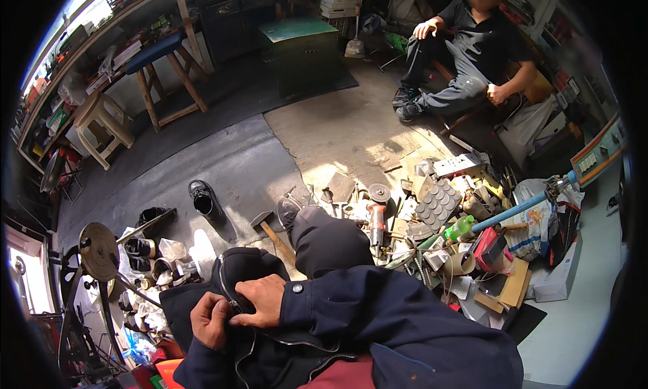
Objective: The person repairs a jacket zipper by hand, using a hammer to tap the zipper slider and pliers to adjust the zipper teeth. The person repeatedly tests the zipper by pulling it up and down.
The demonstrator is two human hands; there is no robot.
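A black cloth piece [182, 306] with a metal zipper [225, 284] lies across my lap; whether it is a jacket or a bag I cannot tell. My left hand [210, 320] is closed, its thumb and fingers pinched together at the zipper's lower part. Right beside it, my right hand [263, 298] grips the cloth along the zipper, thumb pointing toward the left hand. What lies between the fingertips is mostly hidden. Another open zipper [297, 343] runs down below my hands, close to a dark red cloth [344, 374].
A hammer [273, 239] and a black shoe [204, 198] lie ahead on the floor. An angle grinder [376, 220] sits among piled tools on the right. At left stands a metal machine with a round wheel [98, 251]. A seated person [466, 58] is at the far right.
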